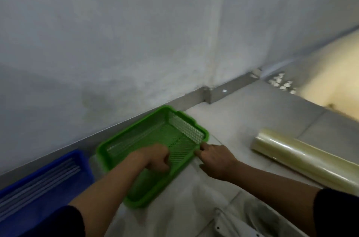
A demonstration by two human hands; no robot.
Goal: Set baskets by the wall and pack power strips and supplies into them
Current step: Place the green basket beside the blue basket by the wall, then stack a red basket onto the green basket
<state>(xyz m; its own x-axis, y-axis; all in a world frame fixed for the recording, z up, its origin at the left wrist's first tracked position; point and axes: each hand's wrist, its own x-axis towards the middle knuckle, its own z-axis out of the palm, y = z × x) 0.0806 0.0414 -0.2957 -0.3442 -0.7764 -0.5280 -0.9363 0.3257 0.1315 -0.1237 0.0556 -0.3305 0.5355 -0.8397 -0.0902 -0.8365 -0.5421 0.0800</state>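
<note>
Blue basket (38,182) sits left of my fingers, already by the wall (116,42). My left hand (155,157) is curled inside the green basket (136,139); can't tell if it grips. Right hand (215,157) pinches its near rim. Placing step I'd say; next, supplies like the film roll (303,157) right of my fingers.

Two baskets sit on the floor (252,116) by the wall (116,42). The slotted basket (120,145) is right of the other basket (81,161). A plastic roll (303,159) lies farther right, well apart from them
</note>
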